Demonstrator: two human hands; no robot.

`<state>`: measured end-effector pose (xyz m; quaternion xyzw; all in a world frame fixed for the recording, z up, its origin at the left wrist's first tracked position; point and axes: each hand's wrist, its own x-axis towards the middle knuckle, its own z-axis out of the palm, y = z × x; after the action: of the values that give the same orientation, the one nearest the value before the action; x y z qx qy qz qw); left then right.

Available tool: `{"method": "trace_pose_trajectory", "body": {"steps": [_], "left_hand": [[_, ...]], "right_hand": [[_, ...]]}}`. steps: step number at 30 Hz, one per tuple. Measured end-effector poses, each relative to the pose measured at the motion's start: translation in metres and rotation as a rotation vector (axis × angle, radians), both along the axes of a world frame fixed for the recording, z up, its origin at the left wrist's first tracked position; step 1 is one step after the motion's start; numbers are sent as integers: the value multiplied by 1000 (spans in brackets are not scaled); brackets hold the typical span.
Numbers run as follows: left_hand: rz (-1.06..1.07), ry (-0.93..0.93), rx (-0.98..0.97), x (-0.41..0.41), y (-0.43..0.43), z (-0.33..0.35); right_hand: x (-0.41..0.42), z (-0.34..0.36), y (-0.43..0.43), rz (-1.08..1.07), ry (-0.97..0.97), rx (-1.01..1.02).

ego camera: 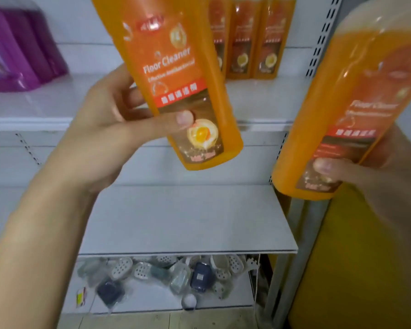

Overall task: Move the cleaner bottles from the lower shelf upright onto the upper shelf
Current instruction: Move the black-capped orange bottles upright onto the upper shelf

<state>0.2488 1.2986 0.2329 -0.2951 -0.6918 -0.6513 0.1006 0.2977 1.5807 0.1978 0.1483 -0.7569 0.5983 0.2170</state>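
My left hand point(112, 119) grips an orange floor cleaner bottle point(173, 67) near its base, thumb across the label; the bottle leans left in front of the upper shelf point(45, 103). My right hand point(377, 172) holds a second orange cleaner bottle point(347, 110) low on its body at the right edge, tilted right. Three orange bottles point(249, 39) stand upright at the back of the upper shelf. The lower shelf point(188, 219) below my hands shows a bare white board.
Purple bottles point(17, 51) stand at the left of the upper shelf. A perforated upright point(323, 36) runs along the right side. Packaged soap dishes point(176, 274) lie on the bottom level. A yellow-orange surface point(356, 269) fills the lower right.
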Motion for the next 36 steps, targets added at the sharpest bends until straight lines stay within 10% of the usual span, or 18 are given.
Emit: {"method": "trace_pose_trajectory", "body": {"steps": [24, 36], "left_hand": [[122, 56, -533, -224, 125, 58], [417, 602, -599, -225, 150, 83]], "right_hand": [[-195, 72, 79, -277, -259, 236], [-258, 79, 84, -157, -279, 358]]}}
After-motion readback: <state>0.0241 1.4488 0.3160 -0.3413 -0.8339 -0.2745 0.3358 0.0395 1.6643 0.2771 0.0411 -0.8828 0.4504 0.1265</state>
